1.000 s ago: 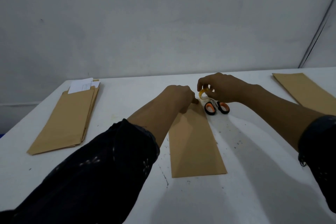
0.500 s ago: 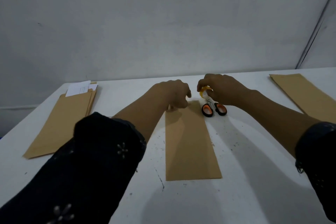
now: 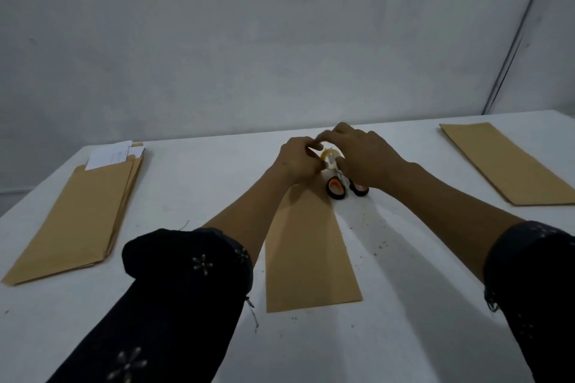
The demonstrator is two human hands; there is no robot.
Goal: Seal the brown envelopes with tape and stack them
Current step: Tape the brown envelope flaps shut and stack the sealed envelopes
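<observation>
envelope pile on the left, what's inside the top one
White paper sheets stick out of the open far end of the left envelope pile. How far they reach inside, and whether the lower envelopes hold any, is covered by brown paper.

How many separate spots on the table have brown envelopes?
3: a stack with white paper sticking out at the left, one envelope in the middle under the hands, one at the right, possibly several stacked.

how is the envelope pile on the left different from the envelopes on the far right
The left pile shows several fanned edges and white papers sticking out of its far end; the right envelopes look flat, with no paper showing. The left pile lies fully in view; the right ones run off the frame edge. Both are brown, long, and lie flat on the white table.
</observation>
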